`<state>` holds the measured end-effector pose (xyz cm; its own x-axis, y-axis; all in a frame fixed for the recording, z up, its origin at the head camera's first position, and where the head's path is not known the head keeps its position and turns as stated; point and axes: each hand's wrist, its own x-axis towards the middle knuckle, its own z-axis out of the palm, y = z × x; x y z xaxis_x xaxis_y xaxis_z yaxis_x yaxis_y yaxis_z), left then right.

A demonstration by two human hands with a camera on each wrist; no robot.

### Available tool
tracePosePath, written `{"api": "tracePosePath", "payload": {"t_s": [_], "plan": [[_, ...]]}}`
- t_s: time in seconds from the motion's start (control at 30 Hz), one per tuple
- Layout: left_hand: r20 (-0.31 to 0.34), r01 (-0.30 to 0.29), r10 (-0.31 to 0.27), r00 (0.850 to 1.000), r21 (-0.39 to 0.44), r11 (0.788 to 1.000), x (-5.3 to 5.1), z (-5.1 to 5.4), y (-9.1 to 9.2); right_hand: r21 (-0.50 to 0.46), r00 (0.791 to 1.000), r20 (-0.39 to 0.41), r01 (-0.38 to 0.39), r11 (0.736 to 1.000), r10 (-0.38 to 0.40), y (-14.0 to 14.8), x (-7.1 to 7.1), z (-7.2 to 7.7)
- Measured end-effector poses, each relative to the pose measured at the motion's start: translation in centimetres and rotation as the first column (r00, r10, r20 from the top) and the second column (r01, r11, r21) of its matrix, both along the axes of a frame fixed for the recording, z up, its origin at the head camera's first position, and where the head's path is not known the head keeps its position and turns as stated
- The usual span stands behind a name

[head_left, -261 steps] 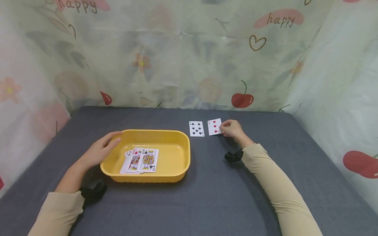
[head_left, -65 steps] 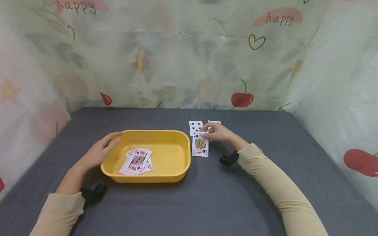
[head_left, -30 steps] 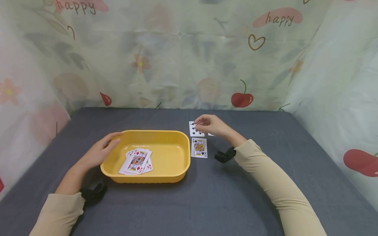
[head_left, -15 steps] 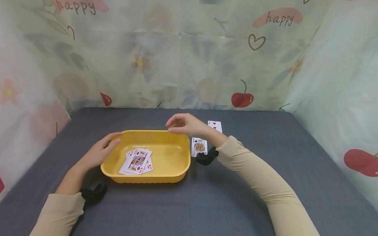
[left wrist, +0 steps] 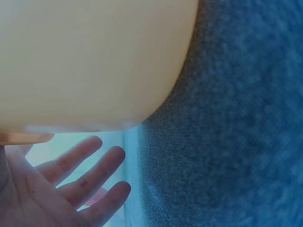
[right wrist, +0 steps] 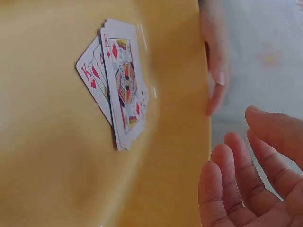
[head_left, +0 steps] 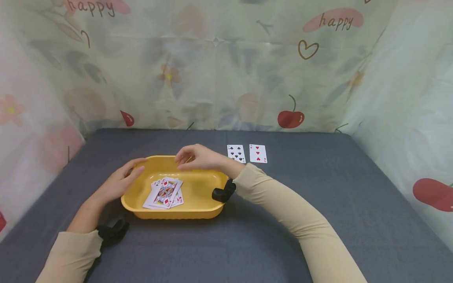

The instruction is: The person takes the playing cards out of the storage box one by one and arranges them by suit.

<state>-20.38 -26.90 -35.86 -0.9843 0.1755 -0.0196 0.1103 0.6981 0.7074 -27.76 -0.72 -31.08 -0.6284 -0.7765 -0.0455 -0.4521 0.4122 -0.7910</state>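
My left hand [head_left: 120,179] rests at the left rim of a yellow tray [head_left: 212,208]. Its fingers are extended; in the left wrist view several fingers [left wrist: 90,182] lie straight beside the tray's outer wall. A loose pile of playing cards lies face up inside, with a king of diamonds [head_left: 165,193] on top and a king of hearts [right wrist: 90,78] poking out below. Above the tray's far part hovers my right hand [head_left: 199,157], fingers relaxed and holding nothing. Behind the right wrist lie a seven of spades [head_left: 236,152] and a three of hearts [head_left: 258,153].
A dark grey cloth [head_left: 170,251] covers the table. Printed curtains [head_left: 219,78] enclose the back and sides. Black wrist devices [head_left: 224,191] sit on both wrists. My right sleeve [head_left: 301,220] crosses the table and covers the spot right of the tray.
The right hand laid a king of spades in front of the seven of spades, let go and moved left over the tray. That king is now hidden behind the arm. The left hand stayed put.
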Motion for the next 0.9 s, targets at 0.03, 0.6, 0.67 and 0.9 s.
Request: {"api": "tracePosePath", "payload": {"t_s": [0.03,0.6,0.67,0.9], "plan": [[-0.001,0.000,0.000,1.000,-0.001,1.000,0.0,0.0,0.0,0.009,1.000,0.007,-0.005,1.000,0.005,-0.3,0.0,-0.2],[-0.006,-0.014,0.014,1.000,-0.031,0.999,-0.2,-0.2,0.2,0.176,0.999,0.041,-0.027,0.984,0.020,-4.1,0.1,-2.4],[-0.004,-0.017,0.016,1.000,-0.034,0.999,-0.2,-0.2,0.2,0.191,0.999,0.031,-0.021,0.981,0.015,-4.3,0.1,-2.7],[-0.004,-0.023,0.023,1.000,-0.034,0.999,-0.2,-0.2,0.1,0.250,1.000,-0.012,-0.014,0.968,0.017,-4.8,-0.1,-3.2]]}}
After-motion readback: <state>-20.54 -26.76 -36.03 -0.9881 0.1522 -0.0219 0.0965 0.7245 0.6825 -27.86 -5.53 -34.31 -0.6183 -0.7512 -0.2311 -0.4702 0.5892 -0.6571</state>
